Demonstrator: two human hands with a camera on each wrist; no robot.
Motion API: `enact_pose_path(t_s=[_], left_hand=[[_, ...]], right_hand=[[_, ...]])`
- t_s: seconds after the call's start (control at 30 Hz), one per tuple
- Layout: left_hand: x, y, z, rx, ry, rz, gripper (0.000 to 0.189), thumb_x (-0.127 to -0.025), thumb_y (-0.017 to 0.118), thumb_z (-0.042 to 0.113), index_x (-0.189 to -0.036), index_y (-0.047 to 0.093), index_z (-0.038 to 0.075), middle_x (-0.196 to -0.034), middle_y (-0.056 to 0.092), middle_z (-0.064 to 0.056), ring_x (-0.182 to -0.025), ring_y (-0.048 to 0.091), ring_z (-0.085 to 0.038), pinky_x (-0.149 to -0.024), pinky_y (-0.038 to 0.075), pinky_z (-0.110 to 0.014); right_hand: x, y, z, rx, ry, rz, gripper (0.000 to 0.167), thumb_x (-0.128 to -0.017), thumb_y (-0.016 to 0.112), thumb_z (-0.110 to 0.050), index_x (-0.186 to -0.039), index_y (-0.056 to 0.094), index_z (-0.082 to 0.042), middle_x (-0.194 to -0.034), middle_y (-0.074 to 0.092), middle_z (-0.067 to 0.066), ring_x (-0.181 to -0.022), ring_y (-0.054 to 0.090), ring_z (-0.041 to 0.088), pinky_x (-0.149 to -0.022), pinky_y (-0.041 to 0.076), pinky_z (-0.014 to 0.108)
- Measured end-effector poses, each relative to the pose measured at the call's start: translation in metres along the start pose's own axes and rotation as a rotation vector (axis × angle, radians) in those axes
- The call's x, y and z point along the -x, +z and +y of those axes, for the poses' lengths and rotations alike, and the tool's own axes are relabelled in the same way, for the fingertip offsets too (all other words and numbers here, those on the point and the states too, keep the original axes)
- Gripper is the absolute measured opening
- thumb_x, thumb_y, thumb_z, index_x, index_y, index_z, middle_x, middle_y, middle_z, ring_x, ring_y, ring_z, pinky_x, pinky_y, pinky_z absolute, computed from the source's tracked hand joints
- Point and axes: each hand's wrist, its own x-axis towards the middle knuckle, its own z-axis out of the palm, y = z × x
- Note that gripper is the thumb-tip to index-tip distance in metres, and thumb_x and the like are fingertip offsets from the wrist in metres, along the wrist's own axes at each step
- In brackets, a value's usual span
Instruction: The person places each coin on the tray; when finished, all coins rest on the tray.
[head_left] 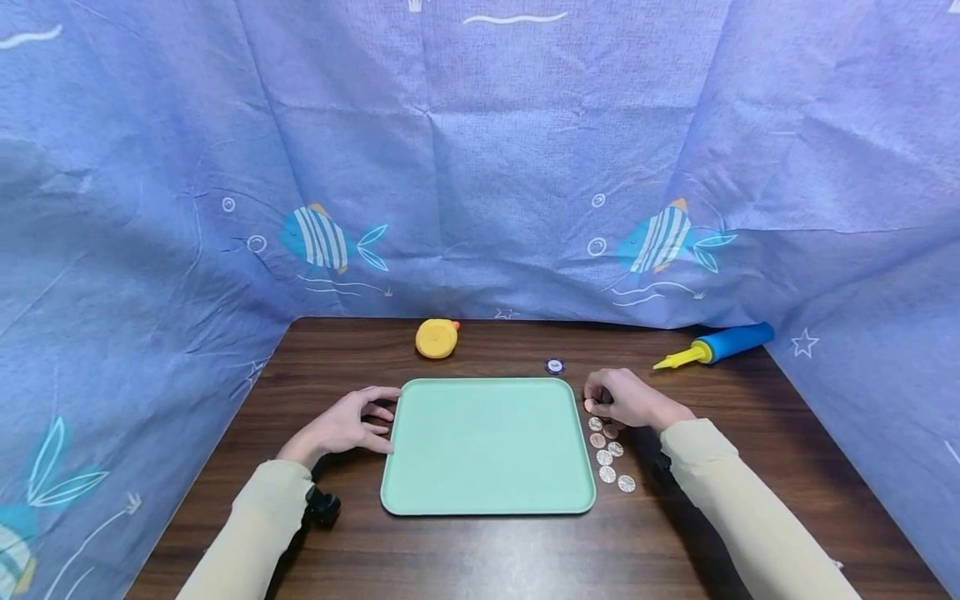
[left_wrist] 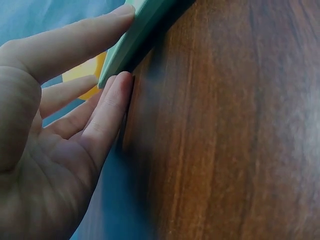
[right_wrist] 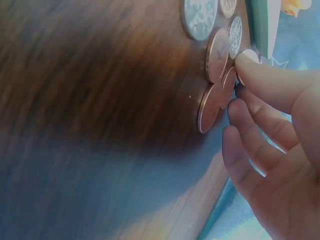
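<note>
A mint-green tray [head_left: 491, 446] lies flat on the table between the two hands. At its left edge, my left hand [head_left: 358, 423] rests with fingers spread and fairly straight, the thumb [left_wrist: 95, 37] touching the rim in the left wrist view. Just beyond the tray's right edge, my right hand [head_left: 626, 396] pinches a coin [head_left: 588, 405] between thumb and fingertips. Several loose coins [head_left: 604, 457], some silvery and some copper-coloured, lie on the table below that hand. In the right wrist view, copper coins [right_wrist: 218, 55] overlap close beside the fingertips.
Behind the tray are a yellow toy duck [head_left: 437, 338] and a dark-rimmed round chip [head_left: 555, 366]. A blue pump with a yellow nozzle [head_left: 716, 345] lies at the back right. Blue fish-print cloth [head_left: 495, 192] hangs around the dark wooden table [head_left: 480, 558].
</note>
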Motion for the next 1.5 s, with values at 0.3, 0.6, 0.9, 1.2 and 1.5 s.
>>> enact_pose_path(t_s=[0.3,0.6,0.9,1.2,1.5], left_hand=[[0.001,0.002,0.002,0.019,0.026,-0.018,0.091,-0.080,0.092,0.004,-0.157,0.043,-0.003,-0.156,0.040,-0.025,-0.125,0.055,-0.037,-0.100,0.060,-0.032],[-0.002,0.004,0.009,0.015,0.035,-0.039,0.092,-0.078,0.091,-0.001,-0.154,0.041,-0.012,-0.156,0.036,-0.029,-0.128,0.051,-0.041,-0.102,0.059,-0.032],[-0.007,0.005,0.018,-0.020,0.009,-0.040,0.094,-0.076,0.092,-0.002,-0.154,0.041,-0.012,-0.158,0.034,-0.028,-0.123,0.055,-0.038,-0.103,0.059,-0.033],[-0.009,0.009,0.019,-0.038,-0.012,-0.035,0.097,-0.075,0.093,0.000,-0.156,0.041,-0.009,-0.159,0.035,-0.025,-0.122,0.057,-0.034,-0.101,0.059,-0.031],[-0.003,0.008,0.005,-0.012,0.027,-0.043,0.094,-0.081,0.092,0.008,-0.159,0.040,-0.001,-0.160,0.037,-0.023,-0.126,0.057,-0.033,-0.104,0.057,-0.030]], right_hand=[[0.002,0.000,0.000,-0.100,0.006,0.015,0.015,-0.093,0.080,-0.005,-0.090,0.068,-0.013,-0.077,0.066,-0.006,-0.069,0.059,0.006,-0.062,0.053,0.025],[0.003,-0.009,-0.003,-0.193,0.049,0.040,0.005,-0.096,0.078,-0.012,-0.096,0.074,-0.012,-0.083,0.069,-0.006,-0.075,0.062,0.009,-0.071,0.056,0.029],[-0.008,-0.008,-0.014,-0.272,0.040,0.075,0.015,-0.098,0.077,-0.018,-0.109,0.080,-0.008,-0.091,0.075,-0.007,-0.083,0.067,0.011,-0.076,0.058,0.028],[-0.030,-0.001,-0.039,-0.343,0.055,0.072,0.021,-0.097,0.078,-0.020,-0.113,0.079,-0.006,-0.095,0.076,-0.006,-0.090,0.070,0.014,-0.083,0.061,0.033],[-0.058,0.015,-0.071,-0.408,0.016,0.049,0.016,-0.094,0.082,-0.012,-0.107,0.078,-0.005,-0.092,0.077,0.001,-0.087,0.070,0.014,-0.077,0.061,0.028]])
